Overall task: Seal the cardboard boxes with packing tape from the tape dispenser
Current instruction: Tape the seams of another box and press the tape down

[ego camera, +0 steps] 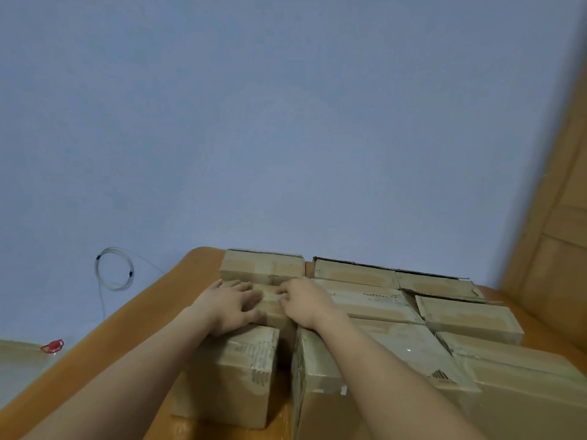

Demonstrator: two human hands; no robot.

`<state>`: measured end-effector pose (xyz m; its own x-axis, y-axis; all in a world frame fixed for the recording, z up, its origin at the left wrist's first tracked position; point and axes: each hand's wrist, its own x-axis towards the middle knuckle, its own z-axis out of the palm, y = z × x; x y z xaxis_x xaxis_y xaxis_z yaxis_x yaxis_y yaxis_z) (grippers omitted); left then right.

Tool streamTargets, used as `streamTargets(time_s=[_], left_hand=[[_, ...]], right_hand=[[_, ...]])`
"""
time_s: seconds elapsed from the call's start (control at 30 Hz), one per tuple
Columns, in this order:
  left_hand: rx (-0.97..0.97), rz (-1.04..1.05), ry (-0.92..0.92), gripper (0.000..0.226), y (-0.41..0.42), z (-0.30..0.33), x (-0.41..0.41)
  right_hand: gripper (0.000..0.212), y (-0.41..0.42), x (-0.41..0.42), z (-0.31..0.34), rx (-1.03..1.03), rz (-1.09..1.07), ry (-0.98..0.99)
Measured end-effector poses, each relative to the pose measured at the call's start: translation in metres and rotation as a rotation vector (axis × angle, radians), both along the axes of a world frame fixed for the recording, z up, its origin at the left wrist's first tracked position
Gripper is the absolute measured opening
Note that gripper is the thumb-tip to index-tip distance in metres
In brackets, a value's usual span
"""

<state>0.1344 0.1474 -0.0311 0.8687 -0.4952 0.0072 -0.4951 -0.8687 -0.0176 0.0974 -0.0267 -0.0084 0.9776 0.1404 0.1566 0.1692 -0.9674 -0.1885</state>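
Several taped brown cardboard boxes crowd an orange wooden table point(127, 344). Between them lies a small cardboard box point(272, 308), and both my hands are on it. My left hand point(230, 309) lies over its left end, fingers across the top and thumb on the near side. My right hand point(305, 301) holds its right end with fingers curled over the top edge. A taller box point(235, 376) stands under my left wrist, and a large box point(390, 354) lies under my right forearm. No tape dispenser is plainly in view.
More boxes line the back point(262, 266) point(352, 273) and right side point(470, 315) of the table. A coil of clear wire point(114, 269) hangs on the blue wall. A small red object point(52, 346) sits low at the left. A wooden panel point(559, 217) rises on the right.
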Motion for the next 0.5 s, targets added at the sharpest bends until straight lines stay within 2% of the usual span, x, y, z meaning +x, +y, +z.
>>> streamTargets(time_s=[0.17,0.27,0.37,0.5], left_hand=[[-0.109,-0.056,-0.126,0.058,-0.026,0.02,-0.02],[-0.148,-0.065,-0.12,0.054,-0.051,0.038,-0.037],[-0.194,-0.112,-0.139,0.052,-0.085,0.054,-0.052],[-0.188,-0.193,-0.114,0.06,-0.142,0.064,-0.064]], right_hand=[[0.024,-0.028,-0.02,0.02,-0.009,0.003,-0.191],[0.032,-0.062,-0.04,0.031,-0.083,-0.011,-0.243],[0.037,-0.103,-0.064,0.036,-0.245,-0.071,-0.235],[0.039,-0.164,-0.092,0.042,-0.253,-0.225,-0.179]])
